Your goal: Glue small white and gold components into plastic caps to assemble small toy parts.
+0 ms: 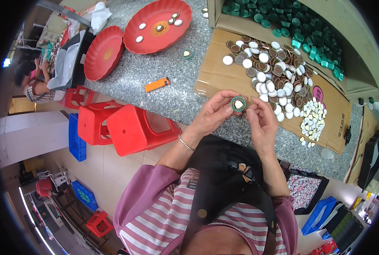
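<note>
Over the counter's near edge, my left hand pinches a small green fluted cup by its rim. Inside the cup sits a dark disc with a cream heart-shaped piece on top. My right hand is beside it, thumb and fingers curled together close to the cup's right rim; what those fingertips hold, if anything, is hidden. Beyond my hands, white and brown scalloped discs lie in a heap on a cardboard sheet. Several cream heart-shaped pieces are piled at its right.
Green fluted cups fill a bin at the back right. Two red scalloped trays stand at the left, the larger with several small pieces. An orange lighter and another filled green cup lie on the granite counter. Red stools stand left.
</note>
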Available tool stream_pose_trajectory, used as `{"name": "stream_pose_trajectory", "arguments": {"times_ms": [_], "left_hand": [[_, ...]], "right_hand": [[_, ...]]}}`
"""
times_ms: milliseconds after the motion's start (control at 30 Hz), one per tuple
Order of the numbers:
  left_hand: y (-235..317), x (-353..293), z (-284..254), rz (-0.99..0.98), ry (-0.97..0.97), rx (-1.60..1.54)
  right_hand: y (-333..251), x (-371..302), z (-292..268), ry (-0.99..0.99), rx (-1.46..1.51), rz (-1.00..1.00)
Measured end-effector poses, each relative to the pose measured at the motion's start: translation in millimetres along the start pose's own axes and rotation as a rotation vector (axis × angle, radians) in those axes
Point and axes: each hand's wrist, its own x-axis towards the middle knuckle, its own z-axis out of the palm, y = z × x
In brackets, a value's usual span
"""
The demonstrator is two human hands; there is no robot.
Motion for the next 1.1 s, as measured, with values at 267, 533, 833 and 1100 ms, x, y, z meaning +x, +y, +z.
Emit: {"name": "stream_pose_trajectory", "arguments": {"times_ms": [267,533,833,1100], "left_hand": [[1.5,-3.6,1.9,-0.011,0.146,0.277],[4.9,-3.4,8.3,-0.031,0.201,0.383],[-3.6,-4.8,15.2,0.048,0.276,0.569],[-9.7,-5.8,13.3,0.050,0.329,0.618]], "right_hand": [[2.6,5.6,-2.0,-0.083,-0.024,0.079],[1.1,10.3,-5.1,-0.144,-0.082,0.113],[3.9,8.8,5.0,-0.053,-0.353,-0.062],[1.7,14.0,7.8,-0.085,-0.344,0.141]]}}
